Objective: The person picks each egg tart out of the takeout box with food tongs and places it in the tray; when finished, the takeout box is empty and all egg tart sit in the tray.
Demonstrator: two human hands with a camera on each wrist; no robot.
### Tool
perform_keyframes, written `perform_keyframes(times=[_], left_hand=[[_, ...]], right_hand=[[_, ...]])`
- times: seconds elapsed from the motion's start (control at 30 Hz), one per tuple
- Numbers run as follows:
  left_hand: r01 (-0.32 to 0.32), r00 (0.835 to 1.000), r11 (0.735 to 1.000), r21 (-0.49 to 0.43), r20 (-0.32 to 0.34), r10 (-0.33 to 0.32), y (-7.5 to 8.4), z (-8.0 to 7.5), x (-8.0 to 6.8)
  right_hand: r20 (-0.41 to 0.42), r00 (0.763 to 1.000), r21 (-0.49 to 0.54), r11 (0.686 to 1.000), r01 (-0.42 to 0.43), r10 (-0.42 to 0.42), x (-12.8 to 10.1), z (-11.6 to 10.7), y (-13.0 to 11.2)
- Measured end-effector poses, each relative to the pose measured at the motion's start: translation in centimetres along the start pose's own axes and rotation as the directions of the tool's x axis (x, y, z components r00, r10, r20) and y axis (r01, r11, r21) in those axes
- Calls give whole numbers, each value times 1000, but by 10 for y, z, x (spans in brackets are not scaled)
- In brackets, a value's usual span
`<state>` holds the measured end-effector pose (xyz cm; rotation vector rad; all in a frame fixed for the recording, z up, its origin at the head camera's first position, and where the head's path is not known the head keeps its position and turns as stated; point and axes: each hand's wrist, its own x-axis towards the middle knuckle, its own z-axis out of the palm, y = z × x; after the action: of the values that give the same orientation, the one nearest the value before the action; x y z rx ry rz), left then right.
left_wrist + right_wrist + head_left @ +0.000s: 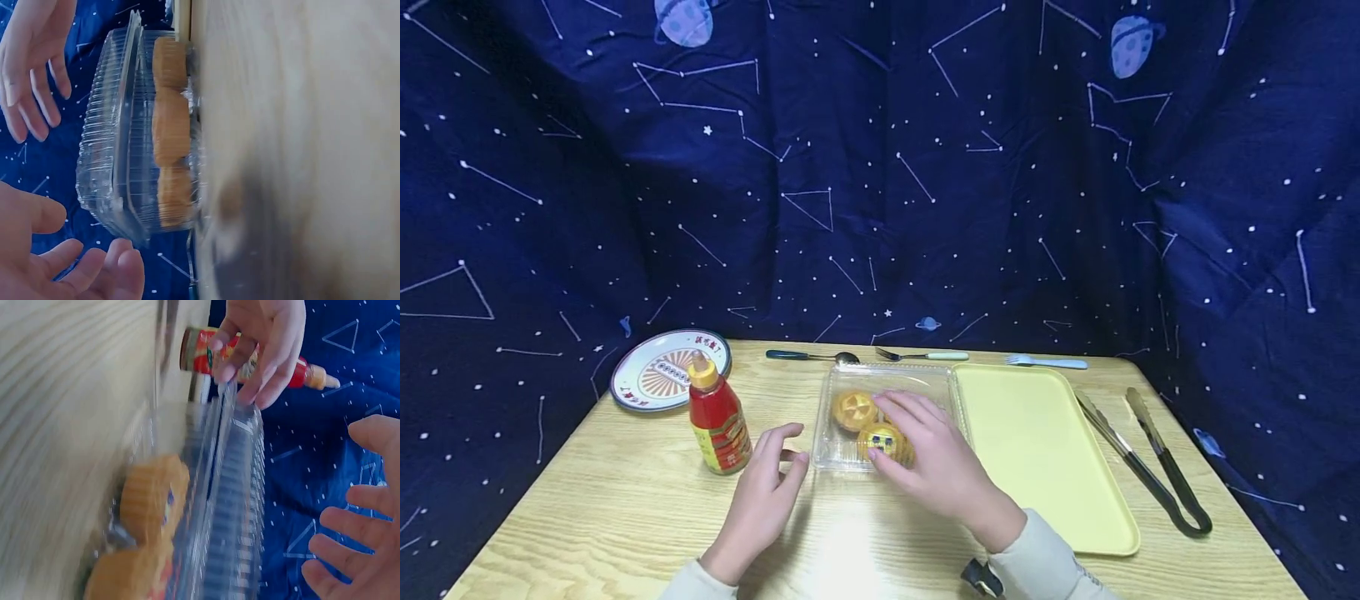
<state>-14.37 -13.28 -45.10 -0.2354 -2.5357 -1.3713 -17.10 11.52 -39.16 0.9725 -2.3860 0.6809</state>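
A clear plastic clamshell box [827,457] with its lid down stands on the table, holding several small golden pastries [854,411]. One carries a pale top with blue marks. My right hand [936,454] hovers over the box's right part with fingers spread, hiding some of the contents; in the left wrist view a gap shows between that hand [37,69] and the lid. Off the box's near left corner is my left hand [763,492], fingers loosely bent and holding nothing. Its fingertips are right at the box's edge in the right wrist view.
Left of the box stand a red sauce bottle [721,425] and a patterned plate [655,392]. To the right lie a yellow tray [1037,467] and black-handled tongs [1157,483]. A spoon [812,357], a fork [925,356] and a light-blue fork [1047,362] line the back edge.
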Motion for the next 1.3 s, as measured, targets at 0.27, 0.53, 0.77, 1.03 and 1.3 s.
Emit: perform_keyframes(times=[0.27,0.53,0.77,1.03,1.3], left_hand=[[71,997,982,-176,23,-68,-6,10,1],[146,989,900,-411,79,-124,-14,17,12],[272,961,801,-532,115,-251,-19,22,19],[323,945,723,-610,160,-287,-25,28,23],[330,943,659,-676,201,-266,-29,30,25]], right_hand=[[110,993,12,999,40,-41,12,20,-14],[203,976,-62,994,90,-76,26,35,-17],[292,955,-127,988,92,-52,31,45,-21],[329,944,-175,980,95,-33,31,59,-19],[298,954,-245,964,106,-29,31,66,-16]])
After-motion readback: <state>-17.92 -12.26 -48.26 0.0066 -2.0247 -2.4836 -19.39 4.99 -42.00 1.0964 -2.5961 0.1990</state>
